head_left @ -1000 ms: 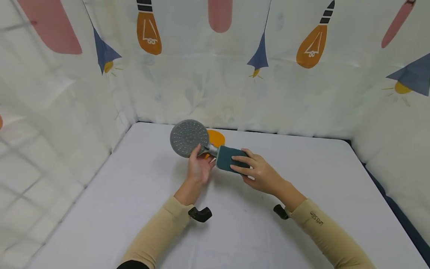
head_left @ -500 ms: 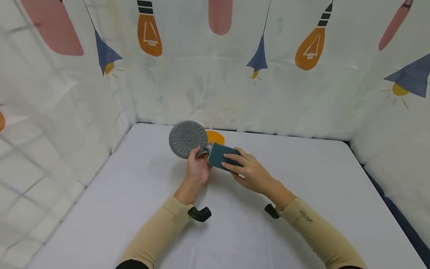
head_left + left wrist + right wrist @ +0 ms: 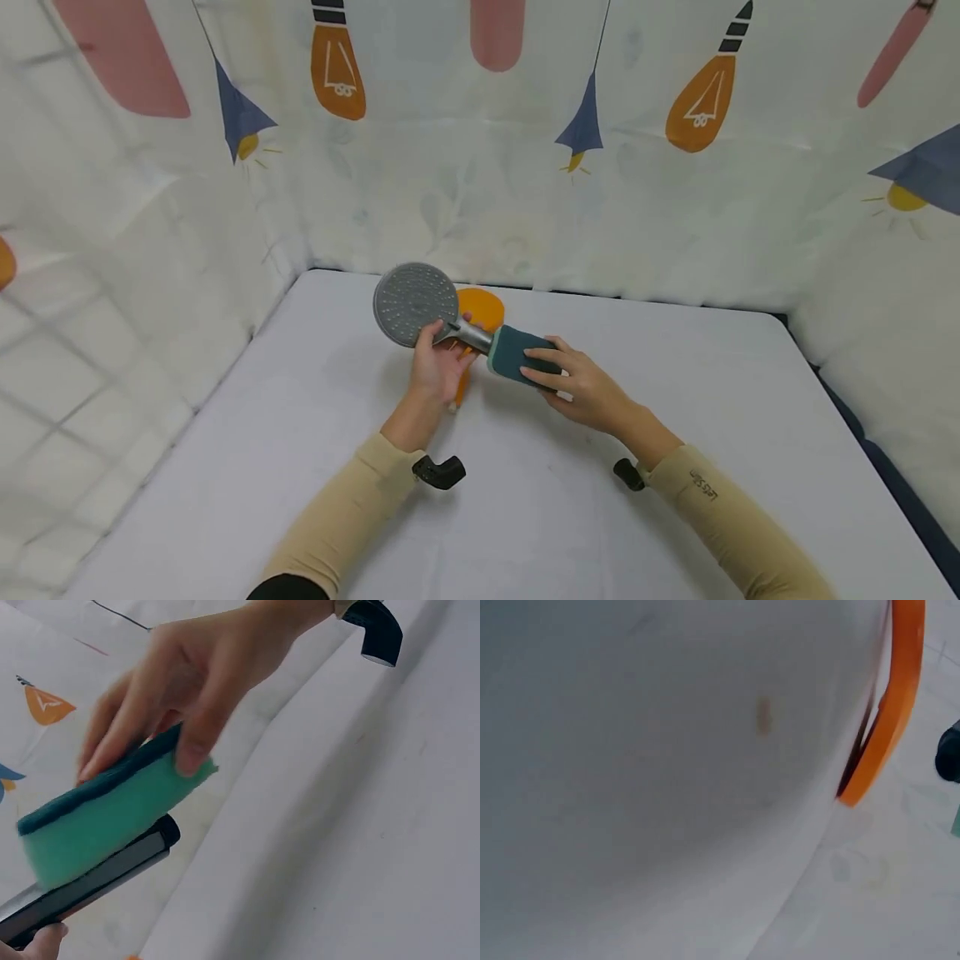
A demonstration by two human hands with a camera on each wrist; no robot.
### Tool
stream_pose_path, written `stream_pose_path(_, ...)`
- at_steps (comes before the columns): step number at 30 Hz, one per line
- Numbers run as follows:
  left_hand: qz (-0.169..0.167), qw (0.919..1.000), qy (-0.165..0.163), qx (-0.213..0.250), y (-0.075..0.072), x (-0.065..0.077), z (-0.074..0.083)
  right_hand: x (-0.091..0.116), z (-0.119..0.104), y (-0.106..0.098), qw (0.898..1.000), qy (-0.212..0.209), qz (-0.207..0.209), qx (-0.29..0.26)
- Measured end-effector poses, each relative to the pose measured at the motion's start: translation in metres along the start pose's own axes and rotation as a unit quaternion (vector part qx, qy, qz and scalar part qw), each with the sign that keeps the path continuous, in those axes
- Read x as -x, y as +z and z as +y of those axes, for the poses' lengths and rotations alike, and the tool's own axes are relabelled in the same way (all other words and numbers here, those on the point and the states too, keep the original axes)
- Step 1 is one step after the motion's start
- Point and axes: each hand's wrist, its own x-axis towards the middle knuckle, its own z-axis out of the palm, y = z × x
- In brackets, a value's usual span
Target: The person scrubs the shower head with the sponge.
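Note:
My left hand [image 3: 436, 373] grips a grey shower head [image 3: 415, 304] by its neck, thumb on the front, with the round nozzle face turned up toward the head camera. In my right hand [image 3: 588, 393] is a sponge [image 3: 513, 354], dark teal on one side and light green foam [image 3: 105, 832] on the other. Its foam lies along the shower head's handle [image 3: 112, 879], whose dark end sticks out past the sponge in the left wrist view. Both things are held above the white table. The right wrist view shows neither hand.
Behind the left hand lies an orange object [image 3: 486, 308] with a rounded top and a narrow lower part; its curved edge [image 3: 896, 705] shows in the right wrist view. A white table [image 3: 675, 375] spreads underneath, with patterned cloth walls [image 3: 465, 200] at the back and sides.
The sponge moved left up the handle to the neck, then back right, baring more of the handle. The left hand and shower head shifted slightly left, showing more of the orange object.

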Motion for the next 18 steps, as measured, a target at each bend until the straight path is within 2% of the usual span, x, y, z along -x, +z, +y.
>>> stream_pose_path(4,-0.001,0.9986,-0.027,-0.045,-0.002,0.001,-0.011,-0.017,-0.007,0.008,0.999,0.03,-0.029,-0.015)
stream_pose_path(7,0.005,0.9983,-0.027,-0.052,-0.002,0.002,-0.015,-0.026,-0.01,0.007,0.999,0.039,-0.035,-0.012)
stream_pose_path(10,-0.002,0.9991,-0.028,-0.031,0.0,0.002,-0.01,-0.024,-0.008,0.001,0.999,0.03,-0.031,0.0)
stream_pose_path(14,-0.013,0.9986,-0.042,0.028,-0.002,0.002,0.005,-0.005,-0.004,-0.008,0.999,0.016,-0.028,0.002)
stream_pose_path(18,0.005,0.9957,-0.049,0.079,-0.01,0.001,0.017,0.014,0.0,-0.011,0.999,0.008,-0.033,-0.014)
